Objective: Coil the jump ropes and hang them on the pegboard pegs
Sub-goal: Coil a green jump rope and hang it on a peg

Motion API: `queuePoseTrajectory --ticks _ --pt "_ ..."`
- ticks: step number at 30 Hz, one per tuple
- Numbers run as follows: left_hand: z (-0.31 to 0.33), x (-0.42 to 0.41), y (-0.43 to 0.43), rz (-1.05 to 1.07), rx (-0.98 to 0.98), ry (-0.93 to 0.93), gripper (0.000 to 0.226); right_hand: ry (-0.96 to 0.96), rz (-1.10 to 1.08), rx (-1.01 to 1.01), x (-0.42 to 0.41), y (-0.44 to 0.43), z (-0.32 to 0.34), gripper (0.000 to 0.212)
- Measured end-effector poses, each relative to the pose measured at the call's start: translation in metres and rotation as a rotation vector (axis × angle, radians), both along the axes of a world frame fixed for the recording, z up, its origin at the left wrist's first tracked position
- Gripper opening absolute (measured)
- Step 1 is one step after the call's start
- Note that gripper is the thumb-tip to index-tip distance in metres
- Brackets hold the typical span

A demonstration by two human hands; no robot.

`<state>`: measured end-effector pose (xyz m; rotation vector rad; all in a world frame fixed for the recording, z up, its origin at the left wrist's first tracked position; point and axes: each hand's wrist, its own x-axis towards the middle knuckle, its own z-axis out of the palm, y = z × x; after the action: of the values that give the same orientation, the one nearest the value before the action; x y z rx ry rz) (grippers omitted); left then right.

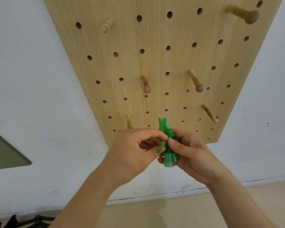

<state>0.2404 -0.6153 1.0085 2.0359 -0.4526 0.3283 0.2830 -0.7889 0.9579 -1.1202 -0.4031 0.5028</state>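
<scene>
Head-worn camera looks forward and down, close to the hands (163,152), facing the wall-mounted pegboard (155,63).

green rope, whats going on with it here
A person holds a bundled green jump rope in front of a wooden pegboard. The right hand grips the bundle, while the left hand pinches a loose strand of it. It is not hung yet: the pegs in view are bare.
</scene>
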Motion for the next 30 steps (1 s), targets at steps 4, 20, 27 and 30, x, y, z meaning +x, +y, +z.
queuePoseTrajectory --ticks 4,20,27,30 --pt "0.011 0.002 0.008 -0.103 0.307 -0.130 0.012 0.062 0.057 0.114 0.001 0.001 -0.003 0.041" --pt "-0.007 0.002 -0.006 0.169 -0.759 0.278 0.021 0.140 0.221 0.446 0.005 0.016 -0.015 0.053" --pt "-0.012 0.003 -0.006 0.348 -0.097 0.112 0.028 0.037 0.119 0.301 0.005 0.017 -0.015 0.061" --pt "-0.011 0.003 -0.004 0.388 0.212 0.013 0.029 -0.036 0.093 0.213 0.003 0.017 -0.012 0.057"
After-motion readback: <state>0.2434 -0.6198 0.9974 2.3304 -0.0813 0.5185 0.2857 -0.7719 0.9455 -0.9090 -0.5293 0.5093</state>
